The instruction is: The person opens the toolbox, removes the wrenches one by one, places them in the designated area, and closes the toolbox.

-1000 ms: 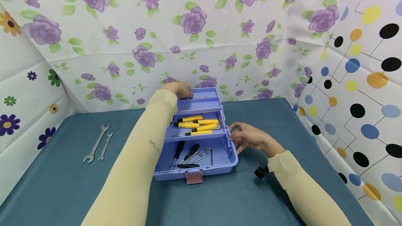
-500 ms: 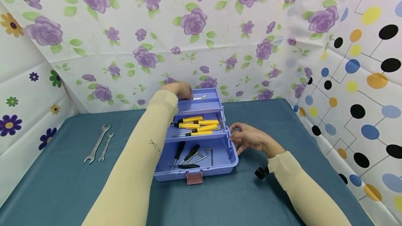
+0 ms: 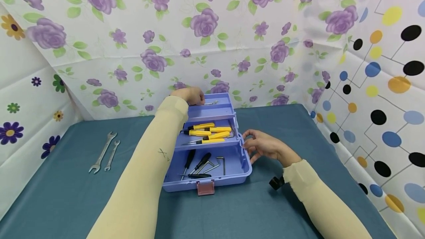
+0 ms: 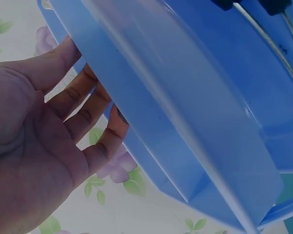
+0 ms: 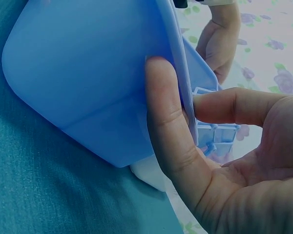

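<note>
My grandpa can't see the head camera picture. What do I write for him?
A person's left hand reaches to an open blue toolbox's top tray while the right hand pinches its right rim. Yellow-handled screwdrivers lie in the middle tray, black-handled screwdrivers and hex keys below. Two open-ended wrenches lie on teal cloth to the left.

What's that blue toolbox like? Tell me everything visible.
The lilac-blue toolbox stands open on teal cloth, apparently plastic, two trays tiered above a deep base, a reddish latch in front. Yellow-handled tools lie in the lower tray, black-handled tools and hex keys in the base. The right hand pinches its rim; the left hand reaches into the upper tray.
</note>
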Available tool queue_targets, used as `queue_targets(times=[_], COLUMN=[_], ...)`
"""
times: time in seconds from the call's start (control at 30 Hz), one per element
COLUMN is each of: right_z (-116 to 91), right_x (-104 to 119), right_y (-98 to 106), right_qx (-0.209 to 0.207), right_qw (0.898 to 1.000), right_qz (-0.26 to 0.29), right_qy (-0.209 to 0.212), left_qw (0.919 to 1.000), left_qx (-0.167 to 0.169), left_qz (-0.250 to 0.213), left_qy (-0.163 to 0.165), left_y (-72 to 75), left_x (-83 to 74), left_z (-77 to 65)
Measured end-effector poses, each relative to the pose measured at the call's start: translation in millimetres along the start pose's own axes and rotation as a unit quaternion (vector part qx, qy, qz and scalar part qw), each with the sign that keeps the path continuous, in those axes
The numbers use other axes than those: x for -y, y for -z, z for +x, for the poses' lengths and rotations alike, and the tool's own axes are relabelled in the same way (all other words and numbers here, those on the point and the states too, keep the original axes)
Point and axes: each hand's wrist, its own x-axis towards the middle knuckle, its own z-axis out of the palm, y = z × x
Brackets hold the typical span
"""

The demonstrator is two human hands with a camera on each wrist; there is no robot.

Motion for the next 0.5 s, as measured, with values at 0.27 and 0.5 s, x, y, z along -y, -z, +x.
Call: queue_targets(times=[0.27, 0.5], right_z=[1.0, 1.0], right_x=[-0.3, -1.4], right_y=[-0.3, 0.1], right_qx=[-0.002, -0.001], right_qw=[1.000, 1.000], right_qz=[-0.004, -0.006], right_qy=[0.000, 0.001], left_qw=[0.9993, 0.9976], left_qx=[-0.031, -0.062], left_qz=[0.014, 0.003], left_qy=[-0.014, -0.029], left_y=[4.0, 9.2], left_x=[1.6, 8.3], left_z=[-4.6, -9.2])
